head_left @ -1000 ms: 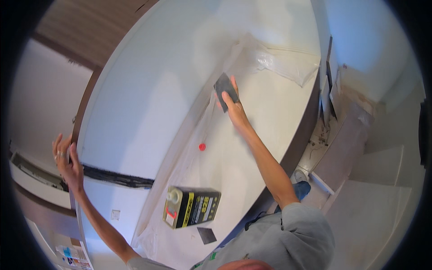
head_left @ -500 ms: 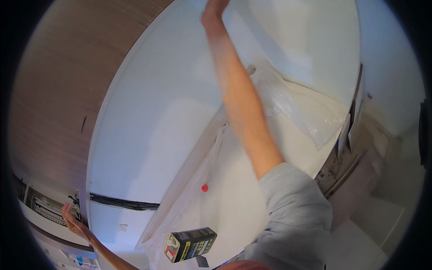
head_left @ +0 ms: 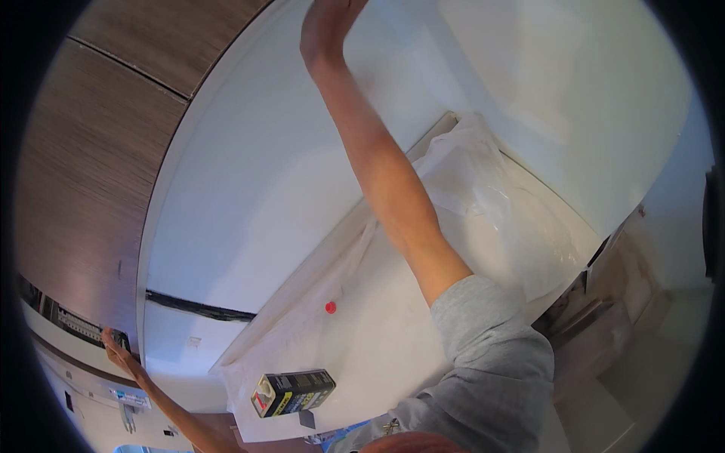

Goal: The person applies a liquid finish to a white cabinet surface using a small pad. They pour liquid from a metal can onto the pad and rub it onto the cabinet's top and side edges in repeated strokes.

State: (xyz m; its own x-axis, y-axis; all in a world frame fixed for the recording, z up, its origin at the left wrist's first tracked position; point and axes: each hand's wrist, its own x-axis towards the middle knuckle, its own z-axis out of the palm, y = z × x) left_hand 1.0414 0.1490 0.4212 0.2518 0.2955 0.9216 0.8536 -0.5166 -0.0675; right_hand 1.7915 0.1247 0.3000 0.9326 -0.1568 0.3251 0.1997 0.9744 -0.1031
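My right hand (head_left: 326, 32) reaches high over the white panel (head_left: 226, 174), at the upper edge of the picture; its fingers are blurred or cropped, so what it holds is hidden. My left hand (head_left: 122, 352) is at the lower edge of a wood-grain panel (head_left: 91, 211) on the left, fingers stretched upward against or beside it. Below my right arm lies a pale surface (head_left: 400, 332) with crumpled clear plastic (head_left: 483, 181), a small red cap (head_left: 330, 307), a yellow-and-black metal can (head_left: 293, 392) and a small dark square (head_left: 307, 419).
A slotted strip (head_left: 75, 323) sits in an opening beside my left hand. A dark gap (head_left: 196, 306) crosses the white panel. At the right, boards (head_left: 593, 317) lie low against a white wall (head_left: 672, 226). A second white panel (head_left: 559, 90) stands at the back right.
My right hand, earlier seen holding a dark rectangular pad over the pale surface, has risen to the top edge. The view has shifted upward, and my left hand appears lower in it.
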